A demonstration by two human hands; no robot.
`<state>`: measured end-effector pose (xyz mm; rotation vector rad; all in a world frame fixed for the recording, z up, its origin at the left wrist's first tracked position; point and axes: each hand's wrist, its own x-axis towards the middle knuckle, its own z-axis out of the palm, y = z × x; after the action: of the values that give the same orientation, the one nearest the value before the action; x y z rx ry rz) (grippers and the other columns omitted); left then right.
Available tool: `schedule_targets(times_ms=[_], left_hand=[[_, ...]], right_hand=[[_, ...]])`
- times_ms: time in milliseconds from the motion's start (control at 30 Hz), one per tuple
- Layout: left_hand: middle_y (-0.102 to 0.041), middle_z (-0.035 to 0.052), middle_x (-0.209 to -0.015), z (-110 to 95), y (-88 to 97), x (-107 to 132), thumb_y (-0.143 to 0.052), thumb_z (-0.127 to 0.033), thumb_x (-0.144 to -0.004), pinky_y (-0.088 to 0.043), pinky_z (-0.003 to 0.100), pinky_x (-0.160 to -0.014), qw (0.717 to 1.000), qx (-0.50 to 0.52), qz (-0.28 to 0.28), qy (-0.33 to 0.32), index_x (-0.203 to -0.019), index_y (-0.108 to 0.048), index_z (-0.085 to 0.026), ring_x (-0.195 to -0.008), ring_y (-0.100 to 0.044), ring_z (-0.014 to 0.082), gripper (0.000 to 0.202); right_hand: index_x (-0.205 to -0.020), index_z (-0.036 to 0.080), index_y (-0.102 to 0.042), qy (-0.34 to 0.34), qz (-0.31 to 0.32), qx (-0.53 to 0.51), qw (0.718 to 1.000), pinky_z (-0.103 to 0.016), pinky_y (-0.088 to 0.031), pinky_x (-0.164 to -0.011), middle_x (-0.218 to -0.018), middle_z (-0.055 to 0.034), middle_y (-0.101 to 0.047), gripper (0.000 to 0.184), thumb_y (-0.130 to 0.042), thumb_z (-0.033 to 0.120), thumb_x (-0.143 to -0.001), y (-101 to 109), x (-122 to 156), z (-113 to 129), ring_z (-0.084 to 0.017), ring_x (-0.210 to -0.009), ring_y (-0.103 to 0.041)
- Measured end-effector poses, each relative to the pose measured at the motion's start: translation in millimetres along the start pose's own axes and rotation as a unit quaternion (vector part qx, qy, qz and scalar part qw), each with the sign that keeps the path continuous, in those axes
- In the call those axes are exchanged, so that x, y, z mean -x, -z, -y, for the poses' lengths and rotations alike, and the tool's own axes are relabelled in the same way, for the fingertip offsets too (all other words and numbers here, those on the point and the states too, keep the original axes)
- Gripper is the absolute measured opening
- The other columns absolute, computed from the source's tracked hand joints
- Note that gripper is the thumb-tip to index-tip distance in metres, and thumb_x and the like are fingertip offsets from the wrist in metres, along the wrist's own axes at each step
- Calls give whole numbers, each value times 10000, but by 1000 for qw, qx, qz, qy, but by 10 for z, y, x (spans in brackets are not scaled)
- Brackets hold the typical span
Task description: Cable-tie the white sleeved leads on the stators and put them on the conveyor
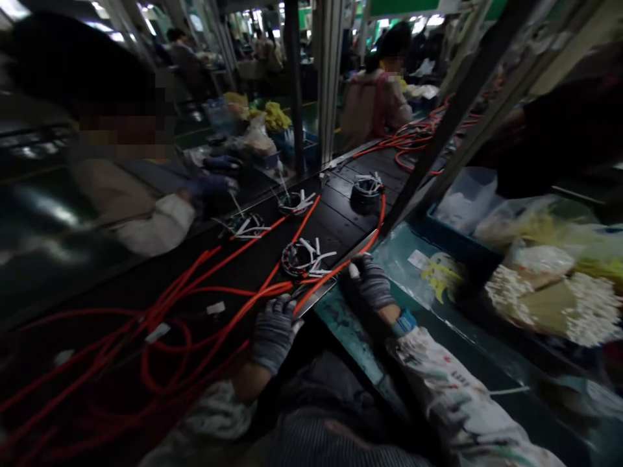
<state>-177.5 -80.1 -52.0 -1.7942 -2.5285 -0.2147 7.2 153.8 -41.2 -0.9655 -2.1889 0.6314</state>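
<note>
My left hand (275, 334), in a grey striped glove, is at the near edge of a dark conveyor (335, 227). Its bent fingers close on an orange cable (316, 285) that curves along this edge. My right hand (374, 282), gloved too, has curled fingers close to the same cable; what they hold, if anything, is unclear. Just beyond my hands lies a ring-shaped wound part (292, 259) with white sleeved leads. A similar dark ring (366, 188) sits farther up the conveyor, joined to an orange cable.
Across the conveyor a co-worker (131, 162) handles another ring part (243, 226), near a third (292, 204). Tangled orange cables (170, 324) cover the left. Metal posts (331, 84) rise beyond. At right are a blue bin (438, 227) and bundles of white-tipped pieces (591, 308).
</note>
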Motion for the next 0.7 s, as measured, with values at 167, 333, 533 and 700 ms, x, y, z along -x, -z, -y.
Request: schedule_targets(times_ms=[167, 333, 533, 700], left_hand=[[-693, 93, -1543, 2, -30, 89, -713, -229, -1019, -582, 482, -1126, 1000, -5, -3, -22, -1458, -715, -334, -1363, -660, 317, 451], [-764, 103, -1423, 75, 56, 143, -641, -240, -1066, -607, 450, -1058, 999, -25, 6, -48, -1523, -669, -282, -1254, -706, 296, 460], [-752, 68, -1465, 81, -54, 293, -665, -240, -1052, -578, 472, -1111, 995, -50, -79, -42, -1490, -682, -335, -1335, -682, 294, 448], [-671, 76, -1584, 150, -135, 225, -716, -305, -1031, -465, 577, -1200, 984, -73, -156, -43, -1458, -699, -398, -1464, -589, 326, 437]], right_hand=[[-1536, 230, -650, 263, 189, 41, 945, -645, -356, -1321, -1582, -162, -649, 676, -817, 455, -921, -256, -353, 545, -406, -1526, -504], [-1304, 214, -783, 297, 305, 156, 891, -636, -408, -1264, -1355, -189, -790, 423, -859, 385, -924, -675, -742, 889, -378, -1326, -683], [-1103, 187, -820, 240, 317, 217, 891, -533, -552, -1057, -1151, -197, -837, 540, -896, 652, -837, -539, -953, 997, -390, -1115, -765], [-1074, 129, -825, 229, 320, 251, 884, -400, -533, -919, -1001, -162, -840, 532, -757, 646, -971, -286, -1288, 1380, -297, -925, -772]])
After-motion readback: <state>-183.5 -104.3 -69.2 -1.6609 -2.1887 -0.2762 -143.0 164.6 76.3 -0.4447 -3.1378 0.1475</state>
